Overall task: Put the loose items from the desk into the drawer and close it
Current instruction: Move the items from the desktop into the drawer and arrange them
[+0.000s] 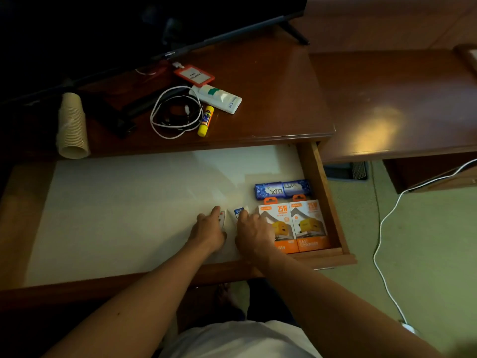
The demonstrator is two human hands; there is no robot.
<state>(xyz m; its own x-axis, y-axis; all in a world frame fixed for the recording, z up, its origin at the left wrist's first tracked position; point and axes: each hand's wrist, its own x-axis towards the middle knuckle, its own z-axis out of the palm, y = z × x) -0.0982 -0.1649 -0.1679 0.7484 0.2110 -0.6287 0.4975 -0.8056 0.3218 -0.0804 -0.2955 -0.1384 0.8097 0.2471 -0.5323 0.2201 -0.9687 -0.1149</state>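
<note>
The wide drawer (316,177) stands pulled out, lined white. At its right end lie two orange charger boxes (307,223) and two blue soap bars (282,189). My left hand (209,229) rests on a small white box with a red mark (222,218). My right hand (251,232) presses on a white box with a blue label (238,212) beside it. On the desk top (271,81) lie a coiled white cable (175,112), a yellow glue stick (206,121), a white tube (216,98) and a red card holder (194,75).
A stack of paper cups (72,125) lies on the desk's left side. A dark screen on a stand (154,24) fills the back. A lower wooden surface (392,99) sits to the right. A white cord (382,228) trails over the green floor.
</note>
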